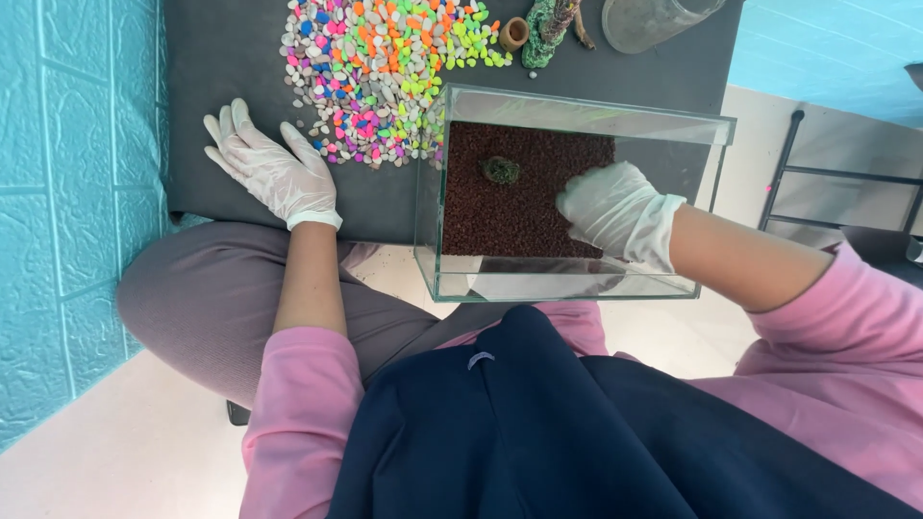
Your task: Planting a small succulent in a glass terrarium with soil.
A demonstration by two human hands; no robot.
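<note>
**Reaching into the tank: right hand closest to the moss ball**

Resting flat on the dark grey bench (240, 58), the left hand (272, 170) in its white glove lies open with fingers spread, gripping nothing. Just to its right spreads a heap of multicoloured polished pebbles (385, 67), near the fingertips but not touching them. Further right stands the clear rectangular glass tank (577, 117), its long axis running left to right, its floor covered in reddish-brown gravel (510, 207). A small round green moss ball (501, 170) sits on that gravel, left of centre. The right hand (615, 213), also gloved, is inside the tank, loosely curled with its fingers down on the gravel; whether it holds anything cannot be told. The moss ball lies just to this hand's left, far nearer to it than to the left hand outside the glass.
</note>
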